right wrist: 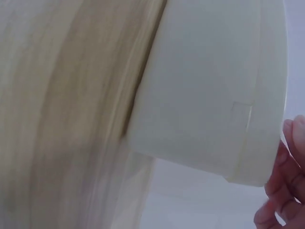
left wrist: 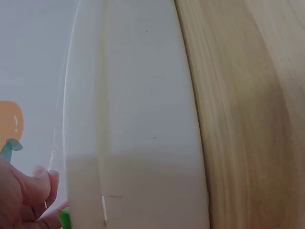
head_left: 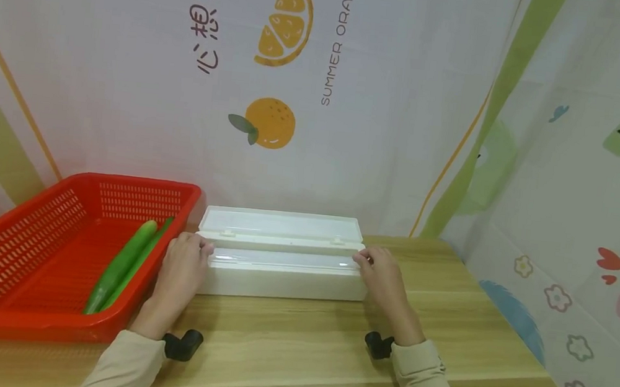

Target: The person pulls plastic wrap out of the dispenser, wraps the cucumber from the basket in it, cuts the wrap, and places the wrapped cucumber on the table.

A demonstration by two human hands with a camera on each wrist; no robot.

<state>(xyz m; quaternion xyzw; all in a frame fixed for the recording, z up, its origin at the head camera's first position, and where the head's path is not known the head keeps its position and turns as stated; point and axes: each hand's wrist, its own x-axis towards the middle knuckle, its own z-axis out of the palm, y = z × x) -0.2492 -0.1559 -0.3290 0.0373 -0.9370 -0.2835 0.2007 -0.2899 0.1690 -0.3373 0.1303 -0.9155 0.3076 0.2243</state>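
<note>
Head | red basket (head_left: pixel 23 320): green vegetables (head_left: pixel 120 267) | open white box (head_left: pixel 284 286) | left hand (head_left: pixel 182 268), right hand (head_left: pixel 384 281) pinch clear film (head_left: pixel 281 258)

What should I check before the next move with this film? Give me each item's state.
1. Lid open and tipped back: ok.
2. Left hand pinching the clear film: ok, seen in the left wrist view.
3. Right hand on the film's other end: ok, pinching there in the head view.
4. White box resting on the table: ok.
5. Left hand clear of the red basket: cannot tell; they overlap in the head view.
6. Film free of tears: cannot tell; too transparent.
</note>
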